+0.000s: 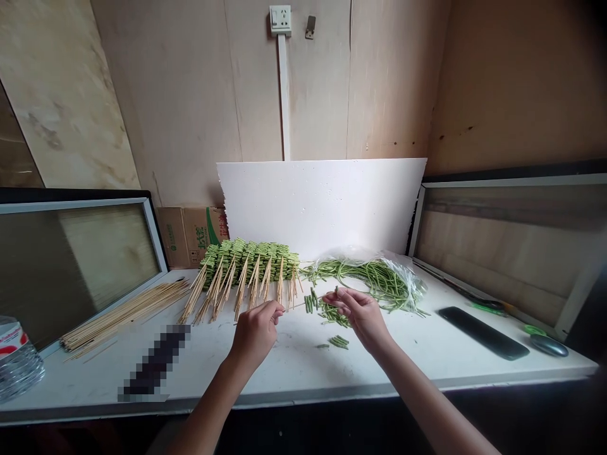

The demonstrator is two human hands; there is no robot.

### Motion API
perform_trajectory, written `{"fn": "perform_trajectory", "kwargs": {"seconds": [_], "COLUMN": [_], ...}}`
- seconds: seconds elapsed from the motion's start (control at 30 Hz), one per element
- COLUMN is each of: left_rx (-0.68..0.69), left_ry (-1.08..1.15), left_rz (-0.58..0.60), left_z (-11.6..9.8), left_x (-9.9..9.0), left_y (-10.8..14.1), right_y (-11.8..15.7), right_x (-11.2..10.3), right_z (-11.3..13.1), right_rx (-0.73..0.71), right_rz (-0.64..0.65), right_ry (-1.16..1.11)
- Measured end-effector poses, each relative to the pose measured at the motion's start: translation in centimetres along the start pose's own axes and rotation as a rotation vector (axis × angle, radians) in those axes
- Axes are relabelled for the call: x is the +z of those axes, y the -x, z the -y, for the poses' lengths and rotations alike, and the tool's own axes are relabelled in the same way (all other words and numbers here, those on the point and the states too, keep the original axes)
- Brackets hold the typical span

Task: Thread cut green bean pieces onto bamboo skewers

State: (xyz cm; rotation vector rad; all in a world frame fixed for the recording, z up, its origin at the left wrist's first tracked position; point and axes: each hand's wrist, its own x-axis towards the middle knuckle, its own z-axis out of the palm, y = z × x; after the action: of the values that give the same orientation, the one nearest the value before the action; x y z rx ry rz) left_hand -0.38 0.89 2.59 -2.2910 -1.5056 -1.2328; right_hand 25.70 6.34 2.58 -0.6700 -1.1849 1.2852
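Observation:
My left hand (257, 325) is closed around the end of a thin bamboo skewer (296, 306), which points right. Several short cut pieces of long bean (311, 301) sit side by side on that skewer. Facing it, my right hand (361, 314) pinches a small bean piece (336, 289) between thumb and fingers, near the skewer's tip. Loose cut bean pieces (338, 342) lie on the white table below, and more are partly hidden behind my right hand. Behind my left hand, finished bean skewers (251, 256) are stacked in rows, sticks toward me.
Uncut long beans (379, 278) spill from a clear plastic bag at the back right. Bare skewers (123, 313) lie on the left, near a water bottle (19, 360). A black phone-like slab (484, 332) and a mouse (549, 345) rest at right. A white board (322, 205) stands behind.

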Motion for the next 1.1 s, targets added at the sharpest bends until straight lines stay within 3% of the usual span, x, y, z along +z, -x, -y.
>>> {"fn": "perform_trajectory", "kwargs": {"seconds": [0.43,0.77,1.1], "left_rx": [0.103,0.076,0.112], "left_ry": [-0.052,0.041,0.226], "left_rz": [-0.084,0.033,-0.116], "left_z": [0.6,0.1,-0.6], "left_x": [0.2,0.8,0.6], "left_y": [0.0,0.0,-0.1], "right_y": [0.6,0.3,0.6], "right_x": [0.1,-0.1,0.1], "right_z": [0.6,0.8,2.6], "right_rx": [-0.098,-0.118,-0.221], "right_rz": [0.067,-0.005,-0.098], "right_ry": [0.177,0.132,0.175]}}
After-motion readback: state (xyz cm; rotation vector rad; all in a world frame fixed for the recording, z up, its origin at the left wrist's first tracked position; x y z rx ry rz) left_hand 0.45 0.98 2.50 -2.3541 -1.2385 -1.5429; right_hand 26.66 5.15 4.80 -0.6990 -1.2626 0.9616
